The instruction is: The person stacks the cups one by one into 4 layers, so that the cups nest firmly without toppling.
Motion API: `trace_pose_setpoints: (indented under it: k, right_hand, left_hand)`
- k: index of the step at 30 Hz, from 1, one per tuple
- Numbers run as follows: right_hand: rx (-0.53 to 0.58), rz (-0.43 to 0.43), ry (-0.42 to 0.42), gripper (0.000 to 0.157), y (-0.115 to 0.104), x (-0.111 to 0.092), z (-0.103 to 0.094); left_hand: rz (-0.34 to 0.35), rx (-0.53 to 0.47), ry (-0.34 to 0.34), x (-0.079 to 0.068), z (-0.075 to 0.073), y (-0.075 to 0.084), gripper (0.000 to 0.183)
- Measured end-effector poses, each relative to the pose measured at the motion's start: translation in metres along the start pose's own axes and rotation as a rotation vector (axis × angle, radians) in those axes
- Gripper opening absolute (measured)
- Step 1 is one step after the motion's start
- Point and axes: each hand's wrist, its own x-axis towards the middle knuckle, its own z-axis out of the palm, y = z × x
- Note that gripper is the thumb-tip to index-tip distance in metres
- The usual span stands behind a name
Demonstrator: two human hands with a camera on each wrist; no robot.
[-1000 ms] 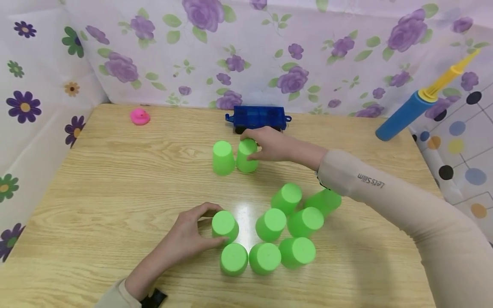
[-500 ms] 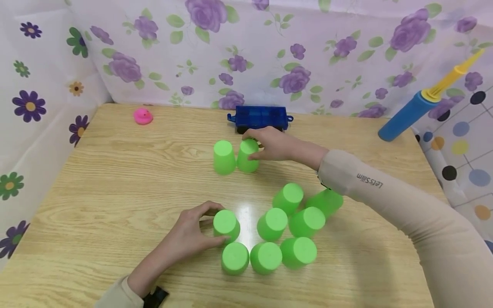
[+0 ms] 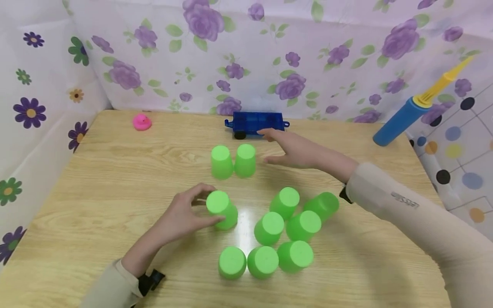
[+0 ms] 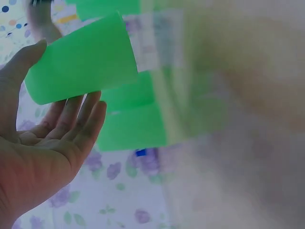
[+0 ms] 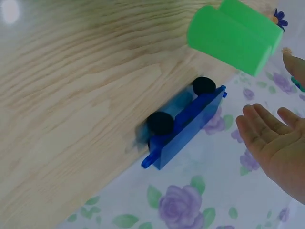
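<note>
My left hand (image 3: 181, 216) holds a bright green plastic cup (image 3: 222, 210) between thumb and fingers. The cup is upside down and tilts a little to the left; in the left wrist view the thumb lies on one side of the cup (image 4: 83, 62) and the fingers on the other. My right hand (image 3: 294, 149) is apart from any cup, its fingers and thumb spread. Just left of it, two green cups (image 3: 245, 161) stand upside down side by side. In the right wrist view the open palm (image 5: 281, 148) faces this pair (image 5: 233, 36).
Several more inverted green cups (image 3: 268, 229) stand in a cluster at the front right, with one cup (image 3: 324, 206) lying on its side. Along the back are a pink toy duck (image 3: 142, 122), a blue toy wagon (image 3: 257, 124) and a blue and yellow hand pump (image 3: 402, 119).
My right hand has let go of the right cup of the far pair and drawn back to the right. My left hand has lifted its cup and moved it away from the front row.
</note>
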Motion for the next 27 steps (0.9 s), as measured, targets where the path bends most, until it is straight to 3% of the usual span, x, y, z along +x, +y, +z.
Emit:
trace_pose_setpoints:
  k: [6, 11, 14, 17, 20, 27]
  right_hand:
    - [0.01, -0.021, 0.027, 0.066, 0.014, -0.043, 0.005]
    - [0.056, -0.013, 0.039, 0.061, 0.029, -0.077, 0.011]
    - [0.072, -0.001, 0.06, 0.06, 0.037, -0.096, 0.018]
    - [0.094, 0.004, 0.091, 0.06, 0.042, -0.116, 0.026]
    - [0.122, 0.009, 0.118, 0.058, 0.047, -0.131, 0.035]
    - [0.206, 0.038, 0.155, 0.057, 0.063, -0.148, 0.047]
  left_hand:
    - [0.049, 0.033, 0.045, 0.022, -0.009, 0.018, 0.051]
    - [0.082, 0.069, 0.048, 0.039, -0.008, 0.036, 0.053]
    - [0.152, 0.133, 0.027, 0.048, -0.004, 0.043, 0.053]
    - [0.274, 0.188, -0.01, 0.057, 0.002, 0.05, 0.053]
    - [0.366, 0.193, -0.056, 0.067, 0.006, 0.057, 0.053]
    - [0.397, 0.184, -0.069, 0.103, 0.011, 0.063, 0.053]
